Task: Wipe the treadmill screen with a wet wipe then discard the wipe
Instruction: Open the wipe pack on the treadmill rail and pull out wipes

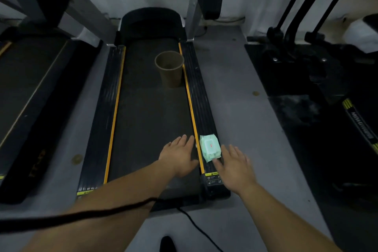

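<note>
Reaching forward in the lower centre of the frame, both hands are flat with fingers straight and spread; neither grips anything. The left hand [180, 157] lies over the treadmill [147, 120] belt, its fingertips near the yellow stripe at the belt's right edge. The right hand [233, 165] is over the right side rail, its thumb just beside the near end of the wipe pack [210, 148]; whether it touches the pack cannot be told.

The wipe pack, pale green with a white label, lies flat on the black right side rail, between the two hands and slightly ahead of them. No loose wipe is visible.

A brown paper cup [169, 68] stands upright on the belt in the upper centre of the frame, close to the right yellow stripe and well apart from the hands.

At the head of the belt is the black motor cover [151, 22], flanked by grey uprights. The treadmill screen is out of frame.

A second treadmill [26, 96] lies at the left edge. Black exercise equipment [319, 63] occupies the upper right and right edge. The floor [241, 108] is grey. A black cable [196, 225] runs from the treadmill's near end toward the bottom of the frame.
</note>
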Motion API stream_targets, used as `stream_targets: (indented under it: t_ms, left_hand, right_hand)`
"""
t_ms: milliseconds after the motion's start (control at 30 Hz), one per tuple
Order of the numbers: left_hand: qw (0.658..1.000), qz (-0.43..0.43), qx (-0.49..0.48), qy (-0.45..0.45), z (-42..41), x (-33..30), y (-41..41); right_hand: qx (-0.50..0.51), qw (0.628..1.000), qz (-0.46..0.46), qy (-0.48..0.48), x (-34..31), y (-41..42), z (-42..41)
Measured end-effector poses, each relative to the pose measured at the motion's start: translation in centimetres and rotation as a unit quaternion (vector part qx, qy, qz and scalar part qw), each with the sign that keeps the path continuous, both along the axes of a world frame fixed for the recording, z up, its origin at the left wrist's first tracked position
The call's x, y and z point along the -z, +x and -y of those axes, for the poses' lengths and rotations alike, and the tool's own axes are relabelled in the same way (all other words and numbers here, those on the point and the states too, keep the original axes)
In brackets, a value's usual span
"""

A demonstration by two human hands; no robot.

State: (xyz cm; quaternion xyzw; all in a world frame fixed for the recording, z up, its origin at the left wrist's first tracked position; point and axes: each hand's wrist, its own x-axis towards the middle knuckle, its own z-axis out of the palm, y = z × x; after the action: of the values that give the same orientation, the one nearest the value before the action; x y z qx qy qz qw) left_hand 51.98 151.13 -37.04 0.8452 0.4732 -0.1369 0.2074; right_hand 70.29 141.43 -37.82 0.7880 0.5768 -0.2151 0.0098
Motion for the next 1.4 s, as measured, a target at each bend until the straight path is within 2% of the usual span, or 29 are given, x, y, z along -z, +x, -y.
stream_targets:
  t_ms: [367, 633, 1033, 1267, 1400]
  left_hand:
    - [0.997, -0.03, -0.019, -0.067, -4.4, 12.9, 3.9]
    - [0.998, 0.001, -0.027, -0.051, -9.0, 21.1, 7.4]
    - [0.998, 0.057, -0.026, -0.033, -14.6, 39.7, 11.5]
    - [0.998, 0.064, 0.005, -0.007, -17.7, 45.6, 13.8]
    - [0.998, 0.058, 0.027, -0.015, -18.7, 47.6, 14.4]
  right_hand:
    - [0.029, 0.997, -0.056, -0.044, 12.8, 3.8, -4.6]
    - [0.058, 0.996, -0.053, -0.05, 22.3, 7.0, -7.8]
    - [0.113, 0.992, -0.051, 0.001, 37.4, 7.8, -15.3]
    - [0.137, 0.989, -0.049, 0.006, 43.1, 8.7, -19.4]
    - [0.137, 0.991, -0.012, 0.007, 45.4, 8.8, -21.1]
